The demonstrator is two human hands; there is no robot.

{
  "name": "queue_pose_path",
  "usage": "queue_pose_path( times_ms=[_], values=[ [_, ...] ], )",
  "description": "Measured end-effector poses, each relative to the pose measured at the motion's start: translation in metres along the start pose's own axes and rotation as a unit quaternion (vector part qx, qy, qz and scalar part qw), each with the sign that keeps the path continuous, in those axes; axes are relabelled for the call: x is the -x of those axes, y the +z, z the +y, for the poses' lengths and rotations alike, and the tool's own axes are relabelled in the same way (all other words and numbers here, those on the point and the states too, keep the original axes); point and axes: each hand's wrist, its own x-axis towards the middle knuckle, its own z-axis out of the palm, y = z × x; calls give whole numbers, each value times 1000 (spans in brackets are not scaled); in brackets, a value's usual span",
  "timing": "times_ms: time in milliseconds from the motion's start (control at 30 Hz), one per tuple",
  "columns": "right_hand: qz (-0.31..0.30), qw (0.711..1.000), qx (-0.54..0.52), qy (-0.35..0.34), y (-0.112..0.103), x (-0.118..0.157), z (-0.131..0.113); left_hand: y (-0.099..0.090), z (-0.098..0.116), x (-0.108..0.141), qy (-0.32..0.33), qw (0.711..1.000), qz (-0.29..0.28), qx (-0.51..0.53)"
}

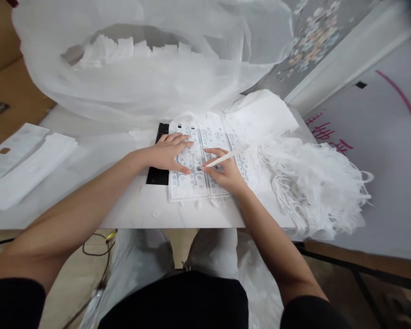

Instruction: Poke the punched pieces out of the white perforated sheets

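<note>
A white sheet (188, 191) printed with rows of grey rings and lines lies on the table, partly over a black plate (157, 177). My left hand (167, 154) rests flat on the sheet's left part, its fingers spread and holding nothing. In my right hand (230, 176), closed around it, is a slim white pen-like stick (228, 155). The dark tip of the stick points down at the sheet's middle, close to my left thumb; whether it touches cannot be made out. Two small dark openings show near the sheet's top left.
To the right lies a tangled heap of white stringy strips (318, 183), beside a whiteboard (373, 192) with red writing. Behind the sheet, a large translucent plastic bag (150, 87) holds white pieces. White strips (37, 157) are stacked at the left. The table's front edge is near my lap.
</note>
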Motion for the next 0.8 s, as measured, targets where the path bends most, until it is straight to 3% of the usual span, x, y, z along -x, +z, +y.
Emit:
queue_pose_path(
  times_ms=[267,533,667,800],
  values=[
    [4,999,24,-38,4,0,-4,1,7,-2,5,1000,7,-6],
    [-19,982,161,-97,12,13,-27,18,23,-5,-6,1000,24,-16],
    [12,983,167,-76,21,15,-30,18,23,-4,-9,1000,14,-19],
    [94,971,218,-41,13,8,-7,18,23,-5,-15,1000,-4,-20]
  ],
)
